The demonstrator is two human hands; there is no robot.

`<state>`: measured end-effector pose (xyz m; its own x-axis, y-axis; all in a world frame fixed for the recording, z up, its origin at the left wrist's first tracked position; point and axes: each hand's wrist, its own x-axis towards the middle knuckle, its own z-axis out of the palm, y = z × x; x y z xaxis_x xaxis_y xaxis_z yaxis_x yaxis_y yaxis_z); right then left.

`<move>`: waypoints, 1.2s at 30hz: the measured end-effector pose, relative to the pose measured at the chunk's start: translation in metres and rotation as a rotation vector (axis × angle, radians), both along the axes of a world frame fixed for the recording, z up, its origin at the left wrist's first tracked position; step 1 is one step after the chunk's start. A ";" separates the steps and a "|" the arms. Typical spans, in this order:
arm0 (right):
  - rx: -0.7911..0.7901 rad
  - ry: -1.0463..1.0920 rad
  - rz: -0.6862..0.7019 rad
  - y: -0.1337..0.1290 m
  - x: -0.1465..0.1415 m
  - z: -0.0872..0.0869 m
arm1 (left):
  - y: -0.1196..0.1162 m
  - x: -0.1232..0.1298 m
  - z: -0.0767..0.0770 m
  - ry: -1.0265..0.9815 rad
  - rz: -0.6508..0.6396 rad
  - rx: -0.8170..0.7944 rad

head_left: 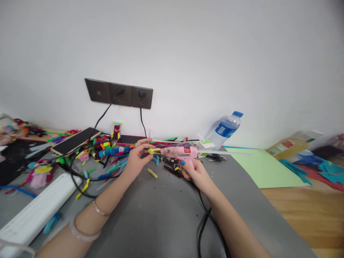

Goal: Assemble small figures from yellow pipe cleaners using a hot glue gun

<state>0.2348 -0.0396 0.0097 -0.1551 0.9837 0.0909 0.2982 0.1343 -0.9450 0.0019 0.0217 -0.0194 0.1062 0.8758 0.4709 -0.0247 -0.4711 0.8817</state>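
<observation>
My right hand (195, 173) is wrapped round the handle of a pink glue gun (185, 152), whose clear glue stick (223, 153) juts out to the right. The gun's front end points left. There, my left hand (139, 156) pinches a small yellow fuzzy piece (154, 151) close to the nozzle; whether the two touch is hard to tell. A short yellow piece (152, 173) lies on the grey table (150, 218) just below my left fingers.
Pipe cleaners, small fuzzy figures (40, 175), a phone (76, 141) and a white power strip (40, 206) cover the left side. A water bottle (227, 129) leans at the wall. Green paper (260, 168) lies at right. Black cables (205, 218) run beside my right forearm.
</observation>
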 end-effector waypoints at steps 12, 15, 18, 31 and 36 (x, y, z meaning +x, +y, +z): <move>0.011 -0.030 -0.027 0.000 0.001 0.001 | -0.001 0.000 0.002 -0.029 0.017 0.002; 0.010 -0.018 -0.020 0.001 0.001 0.001 | -0.001 -0.001 0.002 -0.031 0.019 0.001; 0.013 0.003 -0.038 0.001 0.002 0.001 | 0.000 -0.001 0.001 -0.045 0.017 -0.001; 0.022 0.083 -0.012 0.003 0.006 0.002 | -0.001 0.000 0.002 -0.105 0.023 -0.080; 0.015 0.070 -0.023 0.004 0.007 0.001 | 0.000 0.000 0.001 -0.105 0.030 -0.091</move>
